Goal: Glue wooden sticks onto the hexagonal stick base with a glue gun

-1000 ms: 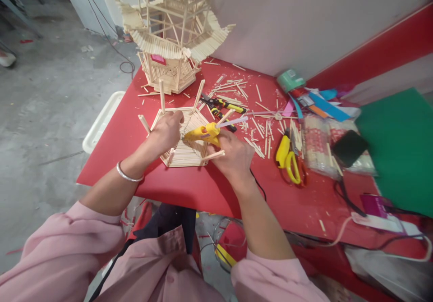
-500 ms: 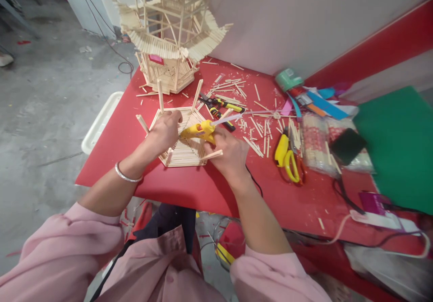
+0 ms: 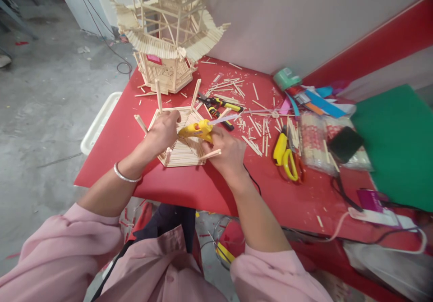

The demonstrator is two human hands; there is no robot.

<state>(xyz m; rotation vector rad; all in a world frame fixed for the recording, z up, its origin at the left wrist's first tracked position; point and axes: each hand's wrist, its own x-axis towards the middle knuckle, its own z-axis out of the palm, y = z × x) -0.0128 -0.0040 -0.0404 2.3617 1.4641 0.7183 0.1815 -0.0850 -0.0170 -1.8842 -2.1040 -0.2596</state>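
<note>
My right hand is wrapped round a yellow hot glue gun, with a clear glue stick poking out of its back. The gun's nozzle points left, close to the fingers of my left hand. Those fingers are bent and pressed together over a six-sided base of wooden sticks; whatever they pinch is hidden. Short stick posts rise from the base's corners, and one post reaches out beside my right hand.
Behind the base stands a tiered stick pavilion. Black-and-yellow pliers, scattered stick pieces and yellow-handled scissors lie to the right. Farther over are bagged sticks, a black phone-like object and a power strip.
The whole view has shifted very slightly. Both hands, the glue gun and the stick base keep nearly the same positions relative to each other.
</note>
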